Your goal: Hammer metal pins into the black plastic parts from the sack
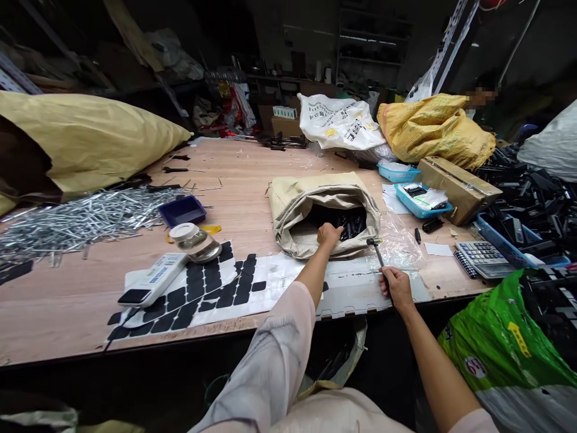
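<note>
Workshop: plywood table (252, 180), heap of metal rods (81, 219) at 10 o'clock, sacks (435, 126) at 1 o'clock, bins of black parts (532, 210) at 3 o'clock, dim storage shelves (372, 42) behind.

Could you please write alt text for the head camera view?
The left hand reaches into an open sack of black parts on a wooden table, while the right hand holds a small hammer.

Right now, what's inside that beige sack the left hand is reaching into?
The open beige sack holds a pile of small black parts. The left hand reaches into its mouth. What lies deeper is hidden by the folded rim and the dark.
</note>
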A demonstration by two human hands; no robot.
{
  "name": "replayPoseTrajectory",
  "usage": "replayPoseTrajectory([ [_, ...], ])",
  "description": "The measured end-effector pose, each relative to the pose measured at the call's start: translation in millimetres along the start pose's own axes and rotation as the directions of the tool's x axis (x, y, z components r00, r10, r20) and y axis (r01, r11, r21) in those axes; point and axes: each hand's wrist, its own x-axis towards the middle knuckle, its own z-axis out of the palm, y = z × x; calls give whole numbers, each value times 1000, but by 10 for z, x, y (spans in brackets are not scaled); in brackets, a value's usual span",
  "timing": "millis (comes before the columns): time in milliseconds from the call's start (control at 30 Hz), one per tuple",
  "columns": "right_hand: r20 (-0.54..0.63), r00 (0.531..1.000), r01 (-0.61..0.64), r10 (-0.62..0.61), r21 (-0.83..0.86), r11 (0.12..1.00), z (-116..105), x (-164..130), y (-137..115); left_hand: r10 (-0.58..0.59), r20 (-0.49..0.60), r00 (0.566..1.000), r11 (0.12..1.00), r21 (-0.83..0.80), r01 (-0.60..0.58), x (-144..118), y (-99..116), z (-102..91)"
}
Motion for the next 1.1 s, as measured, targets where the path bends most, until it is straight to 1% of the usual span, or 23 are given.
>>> replayPoseTrajectory([
  [67,3,1000,2,-2,-6,1000,-1,-2,-6,21,-38,999,999,-24,-22,-50,-81,-35],
  [133,5,1000,4,-4,-8,1000,-1,-6,-11,115,-122,986,993,-21,-118,-194,-178,-128],
  [167,7,1000,5,-5,-6,1000,-1,-8,-13,188,-167,968,981,-9,-192,-299,-238,-184],
  [200,8,1000,4,-4,-4,1000,0,-9,-13,276,-197,941,960,7,-280,-423,-308,-240],
  [233,7,1000,4,-4,-2,1000,0,-9,-13,374,-203,905,926,28,-376,-559,-388,-288],
  [267,6,1000,3,-3,0,1000,-1,-9,-11,473,-176,863,880,50,-472,-700,-476,-325],
  [333,5,1000,2,-2,4,1000,-6,-5,-3,621,-42,783,782,94,-616,-965,-660,-357],
  [367,6,1000,3,-3,4,1000,-10,-2,3,656,44,754,746,117,-656,-1073,-745,-354],
  [400,7,1000,6,-6,5,1000,-15,1,9,666,126,735,722,141,-678,-1158,-818,-341],
  [433,7,1000,10,-10,5,1000,-21,3,16,659,192,728,709,166,-686,-1218,-874,-322],
  [500,8,1000,19,-19,0,1000,-30,7,26,627,270,731,705,203,-680,-1268,-937,-276],
  [567,7,1000,30,-30,-12,999,-33,8,30,615,282,736,714,197,-672,-1249,-944,-231],
  [667,8,999,53,-52,-41,998,-23,1,21,607,249,755,752,128,-647,-1171,-925,-156],
  [767,17,997,80,-79,-85,993,-2,-35,3,580,210,787,797,57,-602,-1102,-947,-61],
  [867,12,994,112,-112,-182,977,10,-111,-13,563,141,814,820,24,-572,-1064,-997,16],
  [900,7,990,136,-138,-233,963,8,-143,-18,556,123,822,827,15,-562,-1056,-1010,32],
  [967,5,973,216,-229,-355,910,-2,-208,-31,536,102,838,843,-6,-538,-1042,-1024,51],
  [1033,30,942,308,-334,-472,826,-12,-266,-47,516,90,852,856,-23,-516,-1026,-1023,60],
  [1100,75,910,378,-407,-553,743,-14,-310,-62,505,85,859,863,-31,-505,-1008,-1017,70],
])
